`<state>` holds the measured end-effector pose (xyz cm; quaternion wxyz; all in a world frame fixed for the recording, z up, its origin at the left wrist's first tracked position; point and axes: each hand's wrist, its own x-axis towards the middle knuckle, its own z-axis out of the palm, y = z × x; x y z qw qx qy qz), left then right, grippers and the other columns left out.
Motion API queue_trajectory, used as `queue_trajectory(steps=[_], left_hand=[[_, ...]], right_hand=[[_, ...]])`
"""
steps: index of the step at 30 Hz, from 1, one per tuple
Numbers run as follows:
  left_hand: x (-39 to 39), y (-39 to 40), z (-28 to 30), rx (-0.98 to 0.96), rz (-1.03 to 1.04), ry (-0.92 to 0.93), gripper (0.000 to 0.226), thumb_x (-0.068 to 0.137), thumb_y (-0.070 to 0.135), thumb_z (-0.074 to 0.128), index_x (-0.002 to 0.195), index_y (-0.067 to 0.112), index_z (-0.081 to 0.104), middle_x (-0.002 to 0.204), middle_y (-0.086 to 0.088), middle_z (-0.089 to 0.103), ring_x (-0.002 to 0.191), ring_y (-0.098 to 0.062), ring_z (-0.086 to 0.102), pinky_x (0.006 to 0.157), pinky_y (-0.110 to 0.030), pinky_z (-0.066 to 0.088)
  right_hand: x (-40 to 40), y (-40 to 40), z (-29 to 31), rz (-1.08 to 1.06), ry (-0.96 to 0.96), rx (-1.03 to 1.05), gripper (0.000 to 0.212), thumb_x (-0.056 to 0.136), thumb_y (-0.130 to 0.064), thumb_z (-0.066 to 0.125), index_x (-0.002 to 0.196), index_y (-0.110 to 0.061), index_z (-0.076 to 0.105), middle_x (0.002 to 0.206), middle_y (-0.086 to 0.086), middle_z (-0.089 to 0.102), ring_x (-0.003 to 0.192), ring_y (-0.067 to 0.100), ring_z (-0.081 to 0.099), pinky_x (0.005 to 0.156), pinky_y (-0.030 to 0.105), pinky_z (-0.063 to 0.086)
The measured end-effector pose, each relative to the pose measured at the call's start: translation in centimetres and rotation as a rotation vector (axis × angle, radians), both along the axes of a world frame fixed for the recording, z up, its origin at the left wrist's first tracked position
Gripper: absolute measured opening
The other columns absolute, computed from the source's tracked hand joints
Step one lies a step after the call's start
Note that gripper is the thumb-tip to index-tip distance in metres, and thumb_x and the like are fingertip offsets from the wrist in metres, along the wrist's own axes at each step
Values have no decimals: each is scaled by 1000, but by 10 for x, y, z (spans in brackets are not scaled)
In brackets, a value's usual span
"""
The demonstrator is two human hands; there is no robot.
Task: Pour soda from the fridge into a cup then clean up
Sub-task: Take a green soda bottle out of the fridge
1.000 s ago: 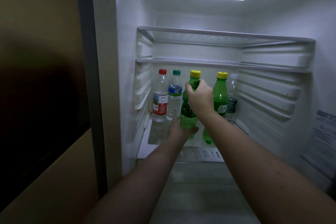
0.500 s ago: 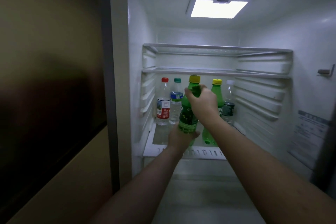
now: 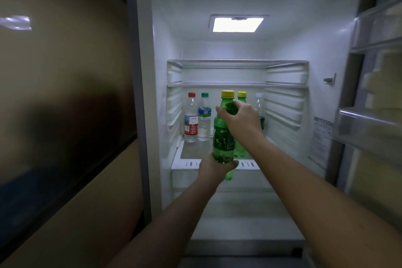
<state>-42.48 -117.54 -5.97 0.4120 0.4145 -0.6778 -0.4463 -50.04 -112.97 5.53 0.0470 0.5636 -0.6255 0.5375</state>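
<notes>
Right in the middle of the frame, a person holds a green soda bottle (image 3: 224,135) with both hands, in front of the open fridge (image 3: 165,28). The bottle stands upright and has a yellow cap (image 3: 227,94) on top. The left hand (image 3: 217,166) is wrapped around the bottom of the bottle, with the fingers curled tight on it. The right hand (image 3: 241,118) grips the bottle's neck just under the cap, and its fingers are closed around it too.

Behind the bottle, in the middle of the frame, more bottles stand on a white shelf (image 3: 189,162). A second green bottle (image 3: 242,98) with a yellow cap stands just behind the right hand, and most of it is hidden. To the left stand two clear water bottles side by side, one with a red cap (image 3: 191,119) and one with a green cap (image 3: 204,119). To the right, another clear bottle with a white cap (image 3: 259,102) peeks out past the right hand.

Above the bottles are two thin glass shelves (image 3: 237,62). A bright light (image 3: 237,24) glows in the fridge's ceiling, at the upper middle of the frame. At the right edge are the clear door bins (image 3: 369,126). A brown wall (image 3: 65,93) fills the left side of the frame.
</notes>
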Motion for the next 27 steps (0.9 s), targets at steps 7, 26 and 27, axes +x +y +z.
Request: queue_trajectory(steps=[7, 26, 27], left_hand=[[20, 57, -4, 38, -48, -6, 33, 75, 26, 79, 103, 23, 61, 96, -1, 67, 88, -17, 65, 69, -35, 60], [139, 194, -7, 54, -287, 78, 36, 69, 29, 85, 101, 23, 71, 92, 3, 75, 87, -14, 72, 78, -40, 60], [146, 205, -9, 67, -298, 78, 36, 68, 29, 86, 100, 22, 71, 92, 3, 76, 86, -14, 72, 77, -38, 61]], right_hand=[[9, 48, -3, -8, -20, 26, 29, 85, -53, 61, 88, -24, 62, 87, -6, 66, 81, 10, 61, 69, 28, 50], [98, 202, 1, 53, -27, 69, 43, 79, -54, 68, 101, -17, 68, 93, -8, 67, 84, 6, 61, 64, 18, 43], [104, 215, 0, 72, -37, 77, 41, 79, -53, 68, 100, -17, 68, 92, -8, 67, 83, 5, 62, 64, 19, 44]])
